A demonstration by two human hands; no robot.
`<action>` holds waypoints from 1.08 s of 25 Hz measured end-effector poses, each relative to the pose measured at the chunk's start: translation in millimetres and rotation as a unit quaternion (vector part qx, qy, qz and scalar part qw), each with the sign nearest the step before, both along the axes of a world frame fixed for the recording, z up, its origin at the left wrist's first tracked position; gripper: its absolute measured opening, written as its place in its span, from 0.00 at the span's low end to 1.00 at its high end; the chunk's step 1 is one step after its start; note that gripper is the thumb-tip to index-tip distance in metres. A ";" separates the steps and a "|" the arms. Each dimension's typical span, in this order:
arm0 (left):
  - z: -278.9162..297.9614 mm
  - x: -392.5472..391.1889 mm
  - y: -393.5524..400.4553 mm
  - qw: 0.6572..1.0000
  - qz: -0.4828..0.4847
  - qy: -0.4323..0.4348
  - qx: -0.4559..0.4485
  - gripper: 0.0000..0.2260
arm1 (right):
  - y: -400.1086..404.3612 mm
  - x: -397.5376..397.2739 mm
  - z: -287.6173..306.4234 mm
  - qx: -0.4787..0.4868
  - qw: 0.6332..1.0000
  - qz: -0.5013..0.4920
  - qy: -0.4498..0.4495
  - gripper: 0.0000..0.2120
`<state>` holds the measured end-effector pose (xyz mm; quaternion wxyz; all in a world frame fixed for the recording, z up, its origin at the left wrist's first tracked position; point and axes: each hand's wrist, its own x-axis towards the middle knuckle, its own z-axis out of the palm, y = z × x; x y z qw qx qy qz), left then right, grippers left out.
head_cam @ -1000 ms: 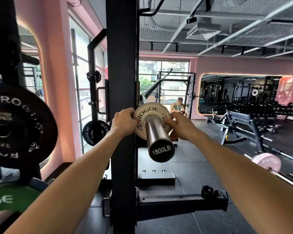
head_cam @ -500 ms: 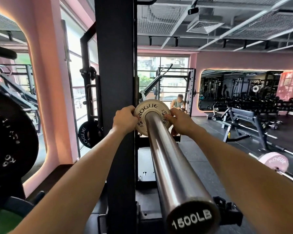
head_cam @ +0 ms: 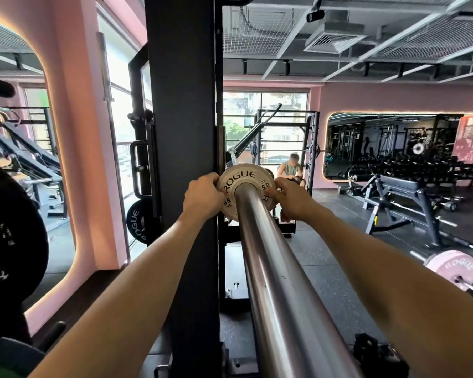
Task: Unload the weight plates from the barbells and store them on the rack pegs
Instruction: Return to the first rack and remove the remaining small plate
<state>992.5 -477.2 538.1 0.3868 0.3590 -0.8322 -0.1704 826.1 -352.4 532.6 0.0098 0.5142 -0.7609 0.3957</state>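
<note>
A small white ROGUE 0.5 kg plate (head_cam: pixel 243 175) sits far down the steel barbell sleeve (head_cam: pixel 273 274), which runs from the plate toward me and out the bottom of the frame. My left hand (head_cam: pixel 202 196) grips the plate's left rim, fingers curled round the edge. My right hand (head_cam: pixel 288 199) grips its right rim the same way. The plate stands close against the black rack upright (head_cam: pixel 185 132).
Large black plates (head_cam: pixel 11 241) hang at the left edge, and a black ROGUE plate (head_cam: pixel 137 222) hangs on a peg behind the upright. A pink plate on a floor barbell (head_cam: pixel 452 267) lies at the right. A bench (head_cam: pixel 404 192) and a seated person (head_cam: pixel 291 170) are farther back.
My head has moved in over the sleeve, so its 1500LB end cap has dropped out of frame. Both hands keep their grip on the small plate.
</note>
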 end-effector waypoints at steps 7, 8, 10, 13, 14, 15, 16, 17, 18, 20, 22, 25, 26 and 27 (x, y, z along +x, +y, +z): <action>-43.5 -0.6 8.0 0.995 -0.003 -0.083 0.046 0.14 | 23.5 -4.8 -20.7 0.049 0.996 -0.022 -0.066 0.19; -55.0 -1.7 13.6 0.992 -0.028 -0.108 0.051 0.13 | 34.0 -9.3 -25.4 0.056 0.996 -0.031 -0.063 0.20; -71.3 -8.1 27.9 0.989 -0.085 -0.091 0.081 0.05 | 60.1 -18.5 -30.6 0.062 0.994 -0.049 -0.071 0.21; -74.0 -27.7 68.9 0.987 -0.122 -0.039 0.095 0.06 | 102.8 -30.3 -31.6 0.087 0.993 -0.062 -0.055 0.24; -75.4 -37.2 82.8 0.988 -0.131 -0.031 0.077 0.12 | 119.2 -34.9 -31.5 0.094 0.992 -0.067 -0.047 0.25; -73.3 -42.6 100.4 0.987 -0.135 -0.045 0.068 0.17 | 136.0 -40.5 -31.9 0.100 0.992 -0.070 -0.042 0.26; -71.0 -49.5 115.2 0.986 -0.143 -0.060 0.067 0.19 | 153.3 -47.6 -32.7 0.105 0.991 -0.075 -0.041 0.26; -68.0 -55.8 129.5 0.982 -0.157 -0.069 0.075 0.20 | 170.8 -55.7 -33.7 0.112 0.989 -0.081 -0.044 0.26; -65.0 -63.4 142.6 0.980 -0.172 -0.064 0.082 0.19 | 188.0 -64.7 -35.3 0.119 0.988 -0.087 -0.046 0.27; -62.8 -79.9 170.4 0.978 -0.183 -0.049 0.093 0.19 | 220.8 -82.0 -40.8 0.127 0.986 -0.100 -0.043 0.29; -62.2 -98.1 192.9 0.978 -0.187 -0.047 0.081 0.21 | 245.9 -96.1 -45.8 0.127 0.985 -0.110 -0.045 0.30; -66.6 -135.6 224.5 0.974 -0.195 -0.075 0.088 0.23 | 278.1 -121.8 -58.2 0.135 0.982 -0.121 -0.062 0.29; -69.0 -149.1 230.4 0.972 -0.201 -0.082 0.093 0.23 | 284.6 -131.5 -62.8 0.138 0.980 -0.126 -0.063 0.29; -73.3 -162.9 233.8 0.970 -0.204 -0.090 0.097 0.23 | 289.3 -142.1 -67.3 0.141 0.980 -0.129 -0.059 0.29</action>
